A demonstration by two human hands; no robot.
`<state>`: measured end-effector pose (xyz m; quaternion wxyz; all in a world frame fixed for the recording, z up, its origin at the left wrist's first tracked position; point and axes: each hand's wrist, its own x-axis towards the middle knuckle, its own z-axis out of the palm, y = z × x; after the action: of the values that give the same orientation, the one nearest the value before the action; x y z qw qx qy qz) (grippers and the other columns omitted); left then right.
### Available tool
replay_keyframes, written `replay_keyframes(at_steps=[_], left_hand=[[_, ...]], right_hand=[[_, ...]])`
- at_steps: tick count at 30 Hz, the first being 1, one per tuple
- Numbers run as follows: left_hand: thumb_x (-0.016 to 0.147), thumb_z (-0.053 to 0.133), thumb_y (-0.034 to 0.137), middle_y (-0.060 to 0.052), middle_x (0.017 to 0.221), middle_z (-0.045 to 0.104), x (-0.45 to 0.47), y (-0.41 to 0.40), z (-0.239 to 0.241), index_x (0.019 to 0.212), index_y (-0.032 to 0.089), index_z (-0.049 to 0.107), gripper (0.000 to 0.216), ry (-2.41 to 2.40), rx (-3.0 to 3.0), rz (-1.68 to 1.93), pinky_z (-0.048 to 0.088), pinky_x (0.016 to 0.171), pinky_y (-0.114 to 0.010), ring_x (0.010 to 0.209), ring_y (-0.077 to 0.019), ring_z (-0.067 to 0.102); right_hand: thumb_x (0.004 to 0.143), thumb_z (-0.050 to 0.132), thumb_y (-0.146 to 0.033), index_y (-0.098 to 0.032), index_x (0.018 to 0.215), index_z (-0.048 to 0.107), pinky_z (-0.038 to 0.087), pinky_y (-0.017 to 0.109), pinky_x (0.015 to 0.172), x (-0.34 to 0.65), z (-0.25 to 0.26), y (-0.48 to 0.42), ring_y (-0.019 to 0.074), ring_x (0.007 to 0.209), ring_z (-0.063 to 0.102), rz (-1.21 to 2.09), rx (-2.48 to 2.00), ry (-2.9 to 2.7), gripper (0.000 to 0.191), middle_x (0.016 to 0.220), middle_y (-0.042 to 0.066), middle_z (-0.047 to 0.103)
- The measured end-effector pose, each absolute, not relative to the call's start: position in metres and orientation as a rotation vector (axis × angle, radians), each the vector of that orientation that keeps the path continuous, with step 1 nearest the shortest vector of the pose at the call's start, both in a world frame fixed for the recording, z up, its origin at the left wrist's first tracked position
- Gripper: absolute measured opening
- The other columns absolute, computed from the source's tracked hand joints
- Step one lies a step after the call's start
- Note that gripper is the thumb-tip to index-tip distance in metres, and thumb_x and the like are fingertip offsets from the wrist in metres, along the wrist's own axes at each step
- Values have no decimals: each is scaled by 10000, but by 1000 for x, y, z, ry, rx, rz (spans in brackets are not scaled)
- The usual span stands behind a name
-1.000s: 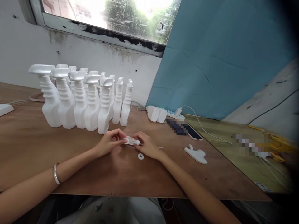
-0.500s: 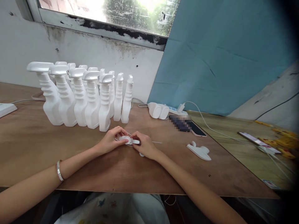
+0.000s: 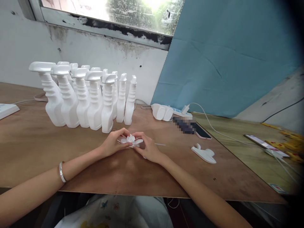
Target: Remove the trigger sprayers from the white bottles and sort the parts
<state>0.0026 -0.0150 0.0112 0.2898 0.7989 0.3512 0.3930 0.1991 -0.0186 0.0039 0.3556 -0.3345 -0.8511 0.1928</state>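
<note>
Between my hands is a white spray-bottle trigger head [image 3: 130,138], held low over the brown table. My left hand [image 3: 117,141] pinches its left side, thumb in front and fingers behind. From the right, my right hand [image 3: 147,147] grips the piece near its lever end. A thin white dip tube [image 3: 160,144] sticks out past my right hand; where its other end goes is hidden. Further right lies another loose white trigger head [image 3: 203,154] on the tabletop.
White spray bottles [image 3: 95,104] stand in rows at the back left. Two white bottles [image 3: 161,112] lie by a power strip [image 3: 181,112]. Phones [image 3: 201,130] rest on the right. A white device [image 3: 8,110] sits at the left edge. The table's front edge [image 3: 118,192] is close to me.
The trigger head has been turned in my hands, so its round part now faces up and its lever angles to the right. The view has shifted slightly.
</note>
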Motion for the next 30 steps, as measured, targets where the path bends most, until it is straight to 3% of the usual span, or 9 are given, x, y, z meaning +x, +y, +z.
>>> replay_keyframes(at_steps=[8,13,21,30], left_hand=[[752,594,360,-14,884,623,1,-15,15,911,184,534,245,937,2254,1029,434,723,-257,769,-139,563],[740,604,380,5,756,603,0,-14,12,788,168,529,230,936,2376,946,412,631,-221,668,-123,541],[783,560,369,-23,783,598,-2,-11,8,762,153,553,217,822,2491,952,415,649,-213,697,-119,543],[819,516,339,-36,792,602,-2,-14,12,761,147,575,209,798,2528,898,413,616,-208,695,-120,545]], right_hand=[[771,571,-296,-223,1016,433,488,301,713,200,-4,-19,148,820,577,270,-832,-2259,290,1010,53,533],[792,540,-368,-215,989,461,490,277,664,198,2,-23,134,751,580,215,-861,-2327,261,973,52,542],[816,512,-352,-195,867,528,460,216,611,199,-3,-18,121,715,582,-35,-752,-2346,165,846,39,596],[828,504,-335,-189,827,525,442,192,577,196,-3,-18,103,657,570,-55,-718,-2335,147,800,27,593]])
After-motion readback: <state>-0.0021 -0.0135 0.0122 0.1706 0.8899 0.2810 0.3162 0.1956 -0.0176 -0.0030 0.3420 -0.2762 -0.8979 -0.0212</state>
